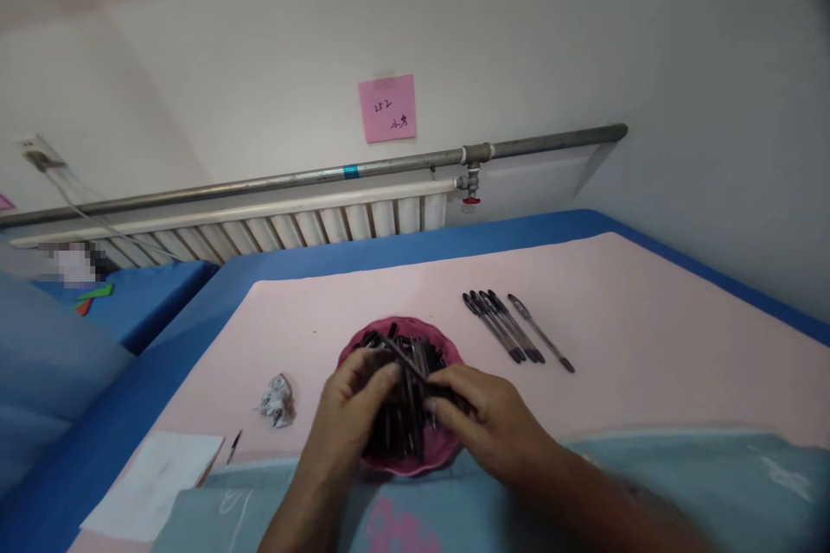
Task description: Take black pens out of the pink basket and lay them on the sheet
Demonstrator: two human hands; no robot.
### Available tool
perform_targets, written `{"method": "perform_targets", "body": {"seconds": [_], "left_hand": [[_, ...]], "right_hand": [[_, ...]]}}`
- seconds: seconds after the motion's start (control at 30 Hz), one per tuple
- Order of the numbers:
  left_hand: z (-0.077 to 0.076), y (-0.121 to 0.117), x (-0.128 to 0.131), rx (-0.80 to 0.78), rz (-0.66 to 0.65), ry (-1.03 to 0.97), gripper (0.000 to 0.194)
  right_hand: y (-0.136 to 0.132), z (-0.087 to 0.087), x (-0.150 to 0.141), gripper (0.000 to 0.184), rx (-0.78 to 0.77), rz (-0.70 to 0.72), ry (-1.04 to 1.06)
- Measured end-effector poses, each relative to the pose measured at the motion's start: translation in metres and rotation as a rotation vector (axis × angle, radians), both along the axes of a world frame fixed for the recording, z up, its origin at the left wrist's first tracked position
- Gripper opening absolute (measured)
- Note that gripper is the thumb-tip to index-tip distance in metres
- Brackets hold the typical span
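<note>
A dark pen (403, 358) slants between my two hands above a magenta basket (447, 454) full of black pens (405, 423). My left hand (356, 397) pinches around the upper end of that pen, over the basket's left side. On the other side, my right hand (483, 415) has thumb and fingers closed on its lower end. To the right of the basket, several capped pens (502, 327) lie side by side on the pink sheet. One more pen (541, 333) rests slightly apart from them, farther right.
Left of the basket lies a crumpled paper ball (277, 402). White paper (152, 484) and a thin pen refill (234, 447) are at the near left. A teal cloth (674, 484) covers the near edge. Behind the blue-edged table stand a radiator (324, 225) and a pipe (402, 164).
</note>
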State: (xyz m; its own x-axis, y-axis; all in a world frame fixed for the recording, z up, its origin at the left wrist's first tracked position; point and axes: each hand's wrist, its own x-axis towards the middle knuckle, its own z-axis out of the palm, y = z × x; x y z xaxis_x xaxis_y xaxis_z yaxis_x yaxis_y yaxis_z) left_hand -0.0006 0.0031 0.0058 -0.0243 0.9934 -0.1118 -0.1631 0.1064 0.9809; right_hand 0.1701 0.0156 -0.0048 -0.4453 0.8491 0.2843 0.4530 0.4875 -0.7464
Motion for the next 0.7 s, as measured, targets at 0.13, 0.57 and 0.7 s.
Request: {"method": "perform_targets", "body": {"seconds": [0.13,0.57,0.7], "left_hand": [[0.004,0.006,-0.023,0.039,0.203,0.152,0.023],[0.007,0.007,-0.051,0.090,0.177,1.009,0.017],[0.011,0.004,-0.059,0.060,0.027,1.102,0.014]], "right_hand": [[0.008,0.002,0.004,0.015,-0.194,-0.109,0.172],[0.009,0.003,0.003,0.020,-0.269,-0.069,0.245],[0.010,0.001,0.002,0.021,-0.252,-0.082,0.226]]}}
